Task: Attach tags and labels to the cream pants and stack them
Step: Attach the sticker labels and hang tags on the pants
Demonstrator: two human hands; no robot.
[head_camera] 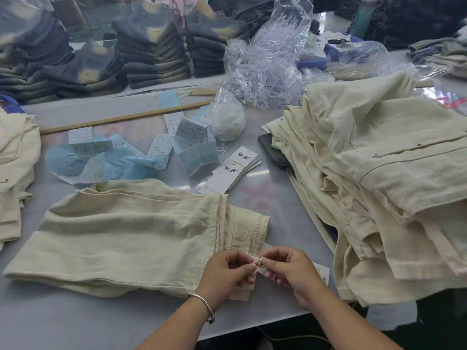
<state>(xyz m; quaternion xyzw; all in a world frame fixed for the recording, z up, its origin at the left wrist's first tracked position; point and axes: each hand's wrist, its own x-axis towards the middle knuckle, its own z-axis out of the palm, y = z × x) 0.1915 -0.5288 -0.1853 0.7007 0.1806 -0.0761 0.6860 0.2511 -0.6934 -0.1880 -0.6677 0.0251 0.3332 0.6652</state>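
A folded pair of cream pants [131, 233] lies flat on the grey table [63, 322] in front of me. At its near right corner my left hand [227, 272] and my right hand [288, 270] meet, both pinching a small fastener and a white tag [322, 272] that sticks out from under my right hand. A silver bangle sits on my left wrist. A fan of white hang tags [235, 170] with black characters lies behind the pants. Blue and white label sheets [101, 157] are scattered to the left of them.
A tall heap of cream pants [379, 178] fills the right side. Another cream stack [15, 168] sits at the left edge. Clear bags of plastic tag pins [265, 61], a white ball in plastic [228, 121], a wooden ruler [121, 118] and dark folded jeans [151, 51] lie behind.
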